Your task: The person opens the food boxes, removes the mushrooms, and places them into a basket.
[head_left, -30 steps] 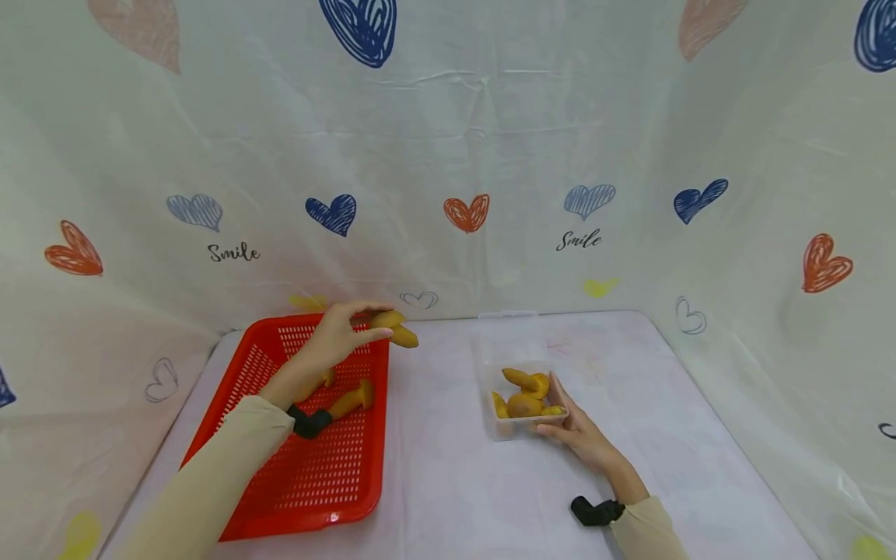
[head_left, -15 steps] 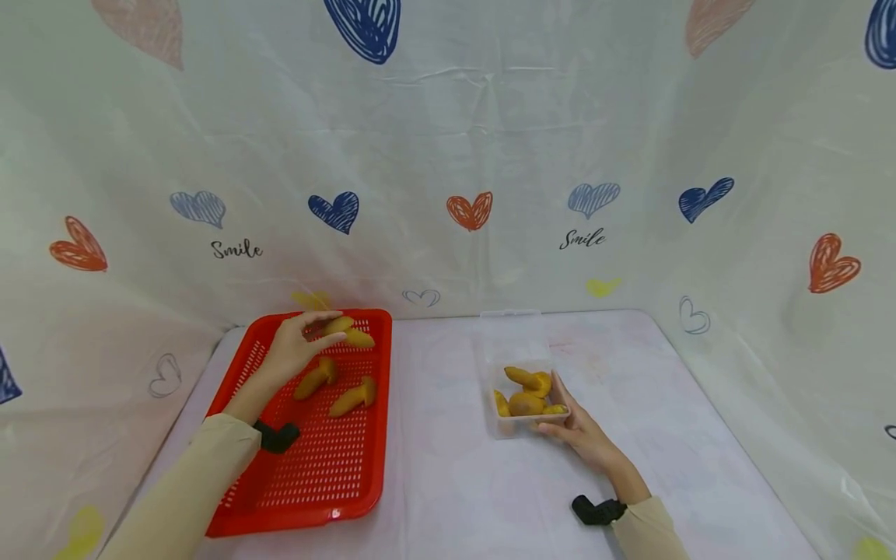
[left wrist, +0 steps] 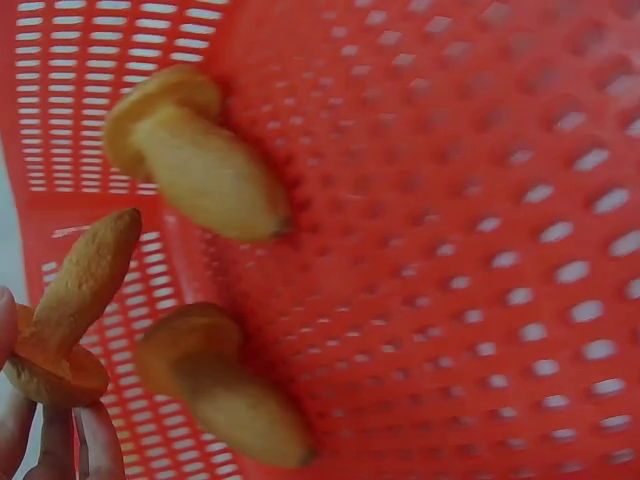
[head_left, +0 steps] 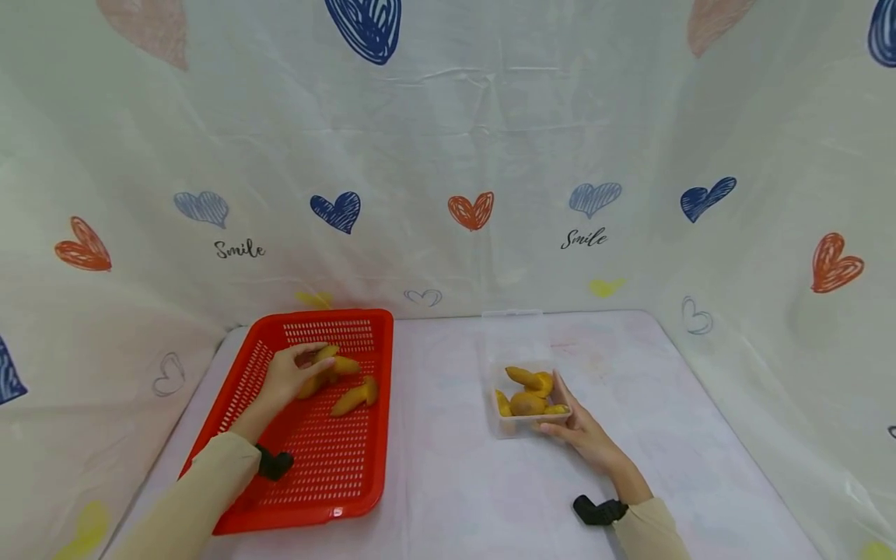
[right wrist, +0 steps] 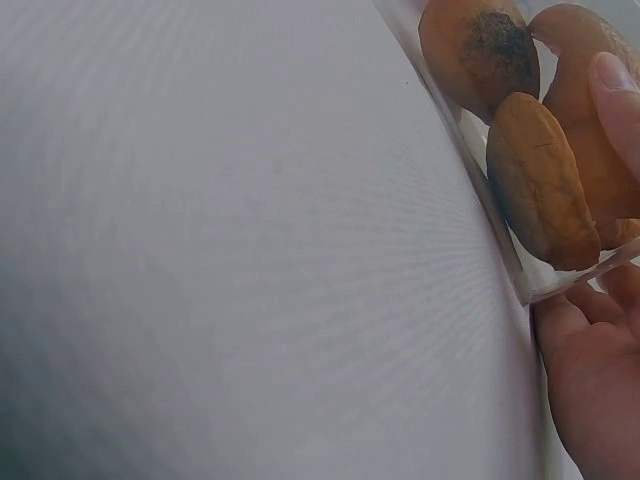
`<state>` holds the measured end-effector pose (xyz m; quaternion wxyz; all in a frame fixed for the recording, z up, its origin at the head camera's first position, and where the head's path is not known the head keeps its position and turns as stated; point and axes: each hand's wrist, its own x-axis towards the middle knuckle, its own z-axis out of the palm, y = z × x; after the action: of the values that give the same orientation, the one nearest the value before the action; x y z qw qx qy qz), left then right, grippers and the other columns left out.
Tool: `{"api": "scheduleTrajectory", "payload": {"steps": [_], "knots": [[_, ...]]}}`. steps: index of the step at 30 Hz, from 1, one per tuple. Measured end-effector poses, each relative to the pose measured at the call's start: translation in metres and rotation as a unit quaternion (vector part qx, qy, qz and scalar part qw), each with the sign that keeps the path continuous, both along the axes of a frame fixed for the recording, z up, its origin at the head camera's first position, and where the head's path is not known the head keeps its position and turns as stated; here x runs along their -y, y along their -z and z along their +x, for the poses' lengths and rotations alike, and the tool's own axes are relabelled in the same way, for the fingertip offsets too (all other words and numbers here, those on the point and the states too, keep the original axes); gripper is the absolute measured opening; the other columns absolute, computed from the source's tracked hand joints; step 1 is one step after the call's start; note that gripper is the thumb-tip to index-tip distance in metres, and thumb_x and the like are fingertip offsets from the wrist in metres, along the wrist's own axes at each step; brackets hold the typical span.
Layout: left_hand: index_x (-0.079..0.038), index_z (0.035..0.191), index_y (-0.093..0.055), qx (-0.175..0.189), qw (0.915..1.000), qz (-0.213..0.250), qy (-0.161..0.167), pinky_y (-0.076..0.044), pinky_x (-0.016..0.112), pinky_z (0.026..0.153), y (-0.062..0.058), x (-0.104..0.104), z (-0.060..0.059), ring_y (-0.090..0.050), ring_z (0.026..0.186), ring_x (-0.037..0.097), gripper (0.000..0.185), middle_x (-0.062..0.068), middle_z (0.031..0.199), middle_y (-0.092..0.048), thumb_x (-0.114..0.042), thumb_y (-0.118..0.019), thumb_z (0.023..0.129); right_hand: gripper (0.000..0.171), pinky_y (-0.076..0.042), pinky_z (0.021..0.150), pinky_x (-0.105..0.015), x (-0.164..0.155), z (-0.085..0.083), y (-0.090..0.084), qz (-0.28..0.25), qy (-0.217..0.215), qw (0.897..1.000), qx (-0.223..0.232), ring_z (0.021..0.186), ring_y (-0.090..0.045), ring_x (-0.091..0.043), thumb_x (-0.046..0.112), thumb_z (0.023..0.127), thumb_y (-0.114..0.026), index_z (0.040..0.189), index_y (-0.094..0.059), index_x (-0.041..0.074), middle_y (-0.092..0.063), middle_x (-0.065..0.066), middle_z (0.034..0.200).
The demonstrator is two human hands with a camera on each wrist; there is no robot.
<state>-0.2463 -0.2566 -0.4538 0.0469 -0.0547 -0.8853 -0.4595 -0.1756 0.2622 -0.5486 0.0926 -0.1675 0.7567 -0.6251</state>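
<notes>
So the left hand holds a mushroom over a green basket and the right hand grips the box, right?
No, the basket is red, as the head view shows. The left hand holds a mushroom over it; the right hand grips the box.

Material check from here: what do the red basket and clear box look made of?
Red basket: likely moulded plastic, smooth with a slight sheen; regular slots and a rim glint suggest it.
Clear box: probably thin plastic, glossy; its walls are see-through.
</notes>
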Motion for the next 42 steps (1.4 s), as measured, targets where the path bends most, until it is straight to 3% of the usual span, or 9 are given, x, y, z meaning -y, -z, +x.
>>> {"api": "scheduleTrajectory", "payload": {"steps": [7, 11, 14, 22, 31, 35, 38, 40, 42], "knots": [[0.01, 0.128, -0.061, 0.01, 0.9998, 0.014, -0.003, -0.049, 0.048, 0.098, 0.007, 0.003, 0.006, -0.059, 0.114, 0.043, 0.047, 0.029, 0.125, -0.061, -0.018, -0.073, 0.093, 0.097, -0.024, 0.104, -0.009, 0.001, -0.001, 0.001, -0.011, -0.006, 1.0, -0.004, 0.149, 0.008, -0.038, 0.008, 0.098, -0.065, 0.16, 0.009, 0.02, 0.012, -0.011, 0.165], [0.011, 0.128, -0.061, 0.022, 0.9996, 0.019, -0.002, -0.054, 0.03, 0.088, 0.011, 0.005, 0.007, -0.06, 0.112, 0.042, 0.046, 0.029, 0.124, -0.062, -0.016, -0.074, 0.093, 0.097, -0.026, 0.103, -0.009, 0.0, -0.001, 0.001, -0.014, -0.011, 1.0, -0.004, 0.148, 0.01, -0.04, 0.007, 0.098, -0.064, 0.16, 0.01, 0.019, 0.014, -0.014, 0.164], [0.011, 0.127, -0.061, 0.037, 0.9991, 0.021, 0.001, -0.051, 0.018, 0.077, 0.015, 0.005, 0.007, -0.062, 0.109, 0.04, 0.045, 0.028, 0.123, -0.063, -0.015, -0.074, 0.092, 0.097, -0.026, 0.103, -0.009, 0.0, -0.001, 0.001, -0.011, -0.008, 1.0, -0.003, 0.148, 0.009, -0.04, 0.007, 0.098, -0.064, 0.16, 0.009, 0.019, 0.013, -0.013, 0.165], [0.013, 0.128, -0.059, 0.066, 0.9975, 0.025, 0.012, -0.054, 0.021, 0.066, 0.02, 0.006, 0.007, -0.066, 0.099, 0.034, 0.047, 0.03, 0.117, -0.065, -0.015, -0.074, 0.092, 0.098, -0.024, 0.104, -0.009, 0.001, -0.003, 0.003, -0.006, -0.01, 1.0, -0.006, 0.149, 0.008, -0.036, 0.008, 0.098, -0.065, 0.16, 0.01, 0.019, 0.012, -0.009, 0.165], [0.013, 0.127, -0.059, 0.05, 0.9981, 0.027, 0.023, -0.056, 0.025, 0.079, 0.013, 0.01, 0.002, -0.06, 0.113, 0.045, 0.045, 0.031, 0.125, -0.061, -0.01, -0.074, 0.091, 0.096, -0.022, 0.107, -0.013, 0.0, -0.002, 0.003, 0.006, 0.0, 1.0, -0.006, 0.149, 0.008, -0.038, 0.01, 0.098, -0.065, 0.161, 0.007, 0.023, 0.011, -0.011, 0.165], [0.012, 0.129, -0.058, 0.042, 0.9984, 0.024, 0.027, -0.055, 0.038, 0.09, 0.006, 0.006, 0.001, -0.059, 0.116, 0.045, 0.046, 0.03, 0.129, -0.059, -0.01, -0.073, 0.092, 0.094, -0.013, 0.116, -0.035, -0.001, -0.001, 0.003, 0.021, 0.011, 1.0, -0.001, 0.15, 0.009, -0.035, 0.011, 0.098, -0.064, 0.161, 0.005, 0.025, 0.011, -0.008, 0.166], [0.01, 0.133, -0.056, 0.036, 0.9984, 0.024, 0.036, -0.051, 0.046, 0.097, -0.002, 0.0, -0.001, -0.057, 0.119, 0.044, 0.049, 0.028, 0.133, -0.057, -0.015, -0.072, 0.094, 0.094, -0.009, 0.114, -0.049, 0.0, -0.001, 0.003, 0.022, 0.012, 1.0, 0.0, 0.15, 0.009, -0.035, 0.012, 0.099, -0.064, 0.161, 0.004, 0.027, 0.011, -0.008, 0.166], [0.008, 0.135, -0.056, 0.032, 0.9982, 0.022, 0.046, -0.048, 0.049, 0.1, -0.008, -0.006, -0.003, -0.056, 0.121, 0.043, 0.052, 0.027, 0.136, -0.056, -0.019, -0.072, 0.094, 0.094, -0.012, 0.115, -0.045, 0.0, -0.001, 0.003, 0.02, 0.012, 1.0, 0.002, 0.15, 0.007, -0.034, 0.012, 0.098, -0.064, 0.161, 0.004, 0.028, 0.01, -0.008, 0.166], [0.005, 0.137, -0.055, 0.033, 0.9975, 0.027, 0.056, -0.046, 0.05, 0.102, -0.016, -0.014, -0.006, -0.055, 0.123, 0.042, 0.053, 0.025, 0.138, -0.055, -0.022, -0.072, 0.094, 0.094, -0.015, 0.115, -0.034, 0.0, -0.001, 0.003, 0.019, 0.009, 1.0, -0.002, 0.15, 0.008, -0.035, 0.012, 0.099, -0.064, 0.161, 0.005, 0.027, 0.01, -0.008, 0.166]]}}
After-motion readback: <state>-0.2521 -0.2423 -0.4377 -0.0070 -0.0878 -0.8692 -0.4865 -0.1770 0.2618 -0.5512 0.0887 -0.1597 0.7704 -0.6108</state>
